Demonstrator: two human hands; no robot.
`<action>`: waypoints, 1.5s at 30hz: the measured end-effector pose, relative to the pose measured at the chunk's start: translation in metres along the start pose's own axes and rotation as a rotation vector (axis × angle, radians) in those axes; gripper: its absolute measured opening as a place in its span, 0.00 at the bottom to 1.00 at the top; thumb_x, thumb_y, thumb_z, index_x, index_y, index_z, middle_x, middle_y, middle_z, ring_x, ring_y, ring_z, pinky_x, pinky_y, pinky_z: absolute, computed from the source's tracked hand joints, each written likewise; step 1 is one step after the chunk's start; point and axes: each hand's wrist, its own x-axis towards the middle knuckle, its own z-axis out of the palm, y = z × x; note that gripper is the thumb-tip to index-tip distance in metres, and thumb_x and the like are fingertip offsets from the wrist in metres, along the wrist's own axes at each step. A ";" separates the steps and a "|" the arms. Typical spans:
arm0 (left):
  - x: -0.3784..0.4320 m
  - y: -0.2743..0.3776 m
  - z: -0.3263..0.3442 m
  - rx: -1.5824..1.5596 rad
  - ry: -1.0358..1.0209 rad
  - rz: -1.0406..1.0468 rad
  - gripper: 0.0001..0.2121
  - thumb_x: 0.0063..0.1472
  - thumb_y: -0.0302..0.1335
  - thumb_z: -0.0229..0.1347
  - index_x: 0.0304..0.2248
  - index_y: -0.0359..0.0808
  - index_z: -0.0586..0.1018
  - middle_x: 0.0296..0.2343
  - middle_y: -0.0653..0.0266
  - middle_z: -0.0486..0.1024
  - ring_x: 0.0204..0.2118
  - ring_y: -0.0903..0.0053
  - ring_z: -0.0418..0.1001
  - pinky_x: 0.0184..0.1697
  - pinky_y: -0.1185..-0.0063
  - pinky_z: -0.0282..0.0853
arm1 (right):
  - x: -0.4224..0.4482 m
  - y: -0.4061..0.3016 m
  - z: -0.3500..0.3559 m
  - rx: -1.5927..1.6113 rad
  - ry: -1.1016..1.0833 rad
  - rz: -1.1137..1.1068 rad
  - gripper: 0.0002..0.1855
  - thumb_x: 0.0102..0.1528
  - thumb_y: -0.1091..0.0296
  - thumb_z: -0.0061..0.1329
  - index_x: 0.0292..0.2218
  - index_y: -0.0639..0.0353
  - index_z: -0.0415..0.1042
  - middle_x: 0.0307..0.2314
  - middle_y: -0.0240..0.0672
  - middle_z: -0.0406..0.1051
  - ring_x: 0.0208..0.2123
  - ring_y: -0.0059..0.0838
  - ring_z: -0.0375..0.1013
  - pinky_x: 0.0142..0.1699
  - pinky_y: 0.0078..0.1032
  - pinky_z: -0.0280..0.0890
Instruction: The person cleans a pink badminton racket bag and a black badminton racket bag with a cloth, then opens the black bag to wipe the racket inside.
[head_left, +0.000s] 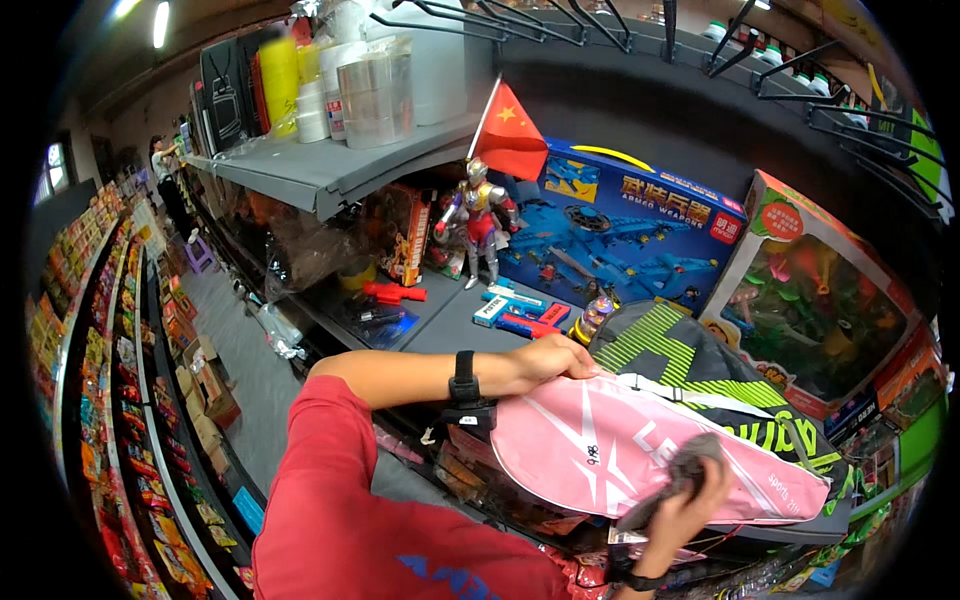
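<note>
A pink racket bag (555, 435) with white printing lies slanted along the shelf edge in front of me. My left hand (555, 361) pinches its upper edge near the wide end. Over the lower part of the bag, my right hand (694, 495) grips a dark grey cloth (694, 461), blurred and apparently against the bag's face. Behind the pink bag rests a black and lime-green racket bag (660, 341), partly covered by it. A white strap (697, 397) runs between the two bags.
Toy pistols (517, 311), an action figure (480, 217) and a small red flag (514, 131) stand beyond my left hand. Boxed toys (615, 225) line the back. Metal hooks (667, 30) jut overhead. A person (169, 180) stands far down the aisle, left of a grey upper shelf (300, 176).
</note>
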 end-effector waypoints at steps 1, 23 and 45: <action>-0.005 0.001 0.000 -0.004 0.010 0.005 0.08 0.61 0.22 0.56 0.38 0.28 0.80 0.36 0.62 0.78 0.40 0.79 0.73 0.46 0.82 0.67 | 0.008 0.020 -0.010 -0.132 0.047 -0.024 0.24 0.47 0.87 0.43 0.48 0.63 0.68 0.52 0.49 0.65 0.57 0.54 0.62 0.61 0.42 0.56; 0.001 -0.006 0.005 -0.035 0.018 0.078 0.07 0.57 0.21 0.58 0.36 0.28 0.81 0.32 0.62 0.79 0.36 0.79 0.74 0.41 0.82 0.68 | 0.029 0.105 -0.082 -0.251 0.121 0.102 0.22 0.57 0.78 0.48 0.53 0.64 0.68 0.52 0.45 0.68 0.56 0.43 0.65 0.62 0.35 0.56; -0.012 -0.014 0.006 0.045 0.080 0.147 0.07 0.56 0.23 0.61 0.34 0.29 0.82 0.30 0.63 0.79 0.35 0.80 0.74 0.40 0.82 0.68 | 0.067 0.237 -0.169 -0.552 0.295 0.157 0.24 0.60 0.73 0.44 0.58 0.60 0.62 0.54 0.51 0.65 0.56 0.54 0.64 0.58 0.40 0.59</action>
